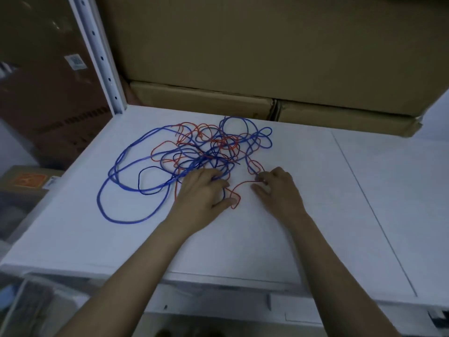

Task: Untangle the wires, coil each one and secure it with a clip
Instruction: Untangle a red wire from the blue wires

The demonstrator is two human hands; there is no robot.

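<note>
Left hand point(202, 190) gripping blue wires point(126, 166), right hand point(275, 186) pinching red wire point(243, 184), tangle on white surface point(315, 190), cardboard boxes point(243, 57) beyond

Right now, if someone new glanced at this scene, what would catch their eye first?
A bright tangle of blue and red wires sprawled across the middle of the white shelf. At its near edge, the left hand grips blue strands and the right hand pinches a red wire. Big cardboard boxes loom behind.
</note>
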